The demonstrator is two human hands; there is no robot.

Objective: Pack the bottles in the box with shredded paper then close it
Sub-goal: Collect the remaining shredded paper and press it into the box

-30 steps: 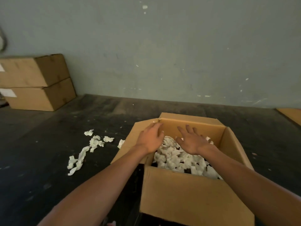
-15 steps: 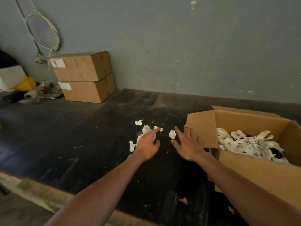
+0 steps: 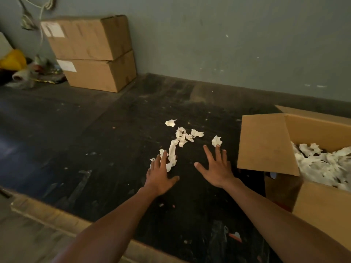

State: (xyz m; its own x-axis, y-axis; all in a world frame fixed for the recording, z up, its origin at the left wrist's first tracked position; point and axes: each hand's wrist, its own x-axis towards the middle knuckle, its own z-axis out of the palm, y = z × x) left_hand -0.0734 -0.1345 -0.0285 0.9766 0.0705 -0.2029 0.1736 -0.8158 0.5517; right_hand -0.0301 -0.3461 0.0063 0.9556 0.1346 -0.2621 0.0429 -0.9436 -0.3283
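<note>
Your two arms reach out in front of you over the dark table. Your left hand is flat, with its fingers spread and nothing in it. Its fingertips lie at the near end of a small heap of torn white paper, and they seem to touch the nearest bits. Your right hand is also wide open and holds nothing. It is near your left hand, with a gap of bare table between them. One finger of the right hand points at a single crumpled paper scrap, which sits just past that fingertip.

To the right of your right hand stands the open box. One flap sticks up on the side next to your hand. Inside the box you can see lots of shredded paper. You cannot see any bottles, so you cannot tell if they are under the paper.

Farther away, more white bits trail across the table, past your fingers.

At the back on the left, two closed brown boxes sit one on top of the other against the grey wall. Each has a white label on its left end. Left of them lies a pile of stuff with something yellow in it. A pale cord hangs on the wall above.
</note>
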